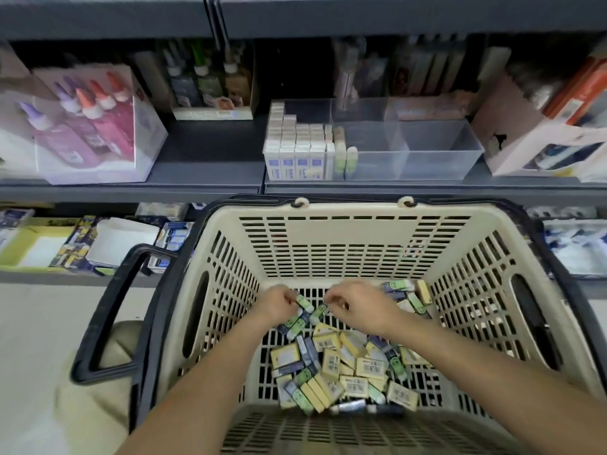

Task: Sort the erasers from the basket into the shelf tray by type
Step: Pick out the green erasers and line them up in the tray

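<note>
Arms reach down into the cream basket (328,238). Both are bare, and the wrists bend a little. The left hand (277,305) is curled round a small bunch of green erasers (295,321) and holds them just above the basket floor. The right hand (361,307) is close beside it, knuckles up. Its fingertips pinch one more green eraser (320,311). The two hands nearly touch over the far part of the basket floor.

Under the forearms lies a messy pile of erasers (341,372), with yellow, green and dark ones all mixed up. A few more sit in the far right corner. A black handle (108,310) hangs down on the basket's left side.

Up on the shelf (210,172) stands the clear tray (437,149). Its left part is packed with white boxed erasers (295,149) standing on end. The next part holds a few tall green ones (345,157) against its left wall. Glue bottles (88,103) stand in a box far to the left.
</note>
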